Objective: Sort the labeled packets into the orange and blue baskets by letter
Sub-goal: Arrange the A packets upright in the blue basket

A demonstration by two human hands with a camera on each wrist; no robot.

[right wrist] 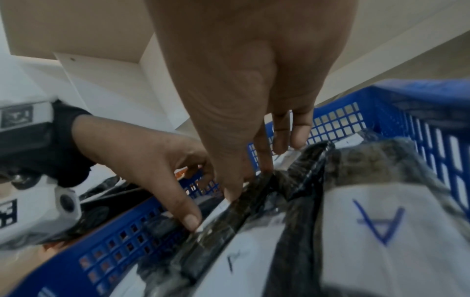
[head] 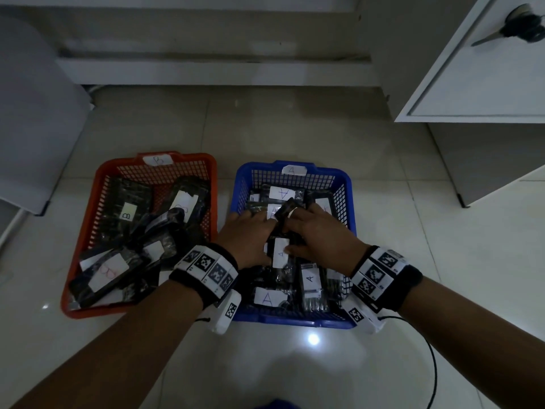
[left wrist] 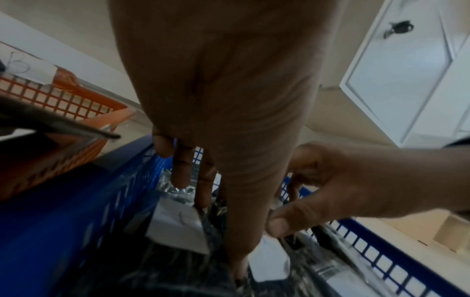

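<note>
The blue basket (head: 295, 319), tagged A at its far rim, holds several black packets with white A labels. Both hands are inside it on one black packet (head: 280, 252) labelled A, which lies lengthwise between them. My left hand (head: 247, 237) pinches its left edge, with the thumb on the label. Thumb and forefinger of my right hand (head: 317, 231) pinch the right edge; the same grip shows in the right wrist view on the packet (right wrist: 229, 219). To the left, the orange basket (head: 86, 231), tagged B, holds several packets labelled B.
Both baskets stand side by side on a pale tiled floor. A white cabinet door (head: 486, 69) with a key in its lock hangs over the back right. A grey object (head: 35, 113) stands at the left. A black cable (head: 433, 364) loops on the floor near my right forearm.
</note>
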